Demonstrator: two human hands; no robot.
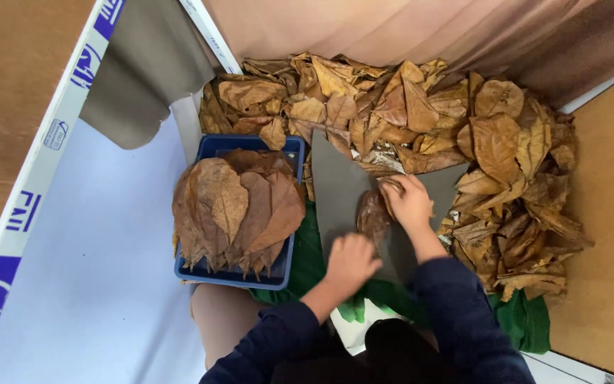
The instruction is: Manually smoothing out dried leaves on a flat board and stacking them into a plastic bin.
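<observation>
A person's left hand (350, 260), fingers curled, presses the near end of a dried brown leaf (372, 215) on a grey board (339, 188), its long axis running away toward the right hand (408, 201), whose fingers pinch its far edge.

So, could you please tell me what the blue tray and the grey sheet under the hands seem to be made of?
Blue tray: probably moulded plastic, with a smooth, even rim. Grey sheet: likely matte card or thin board, flat with straight cut edges.
</observation>
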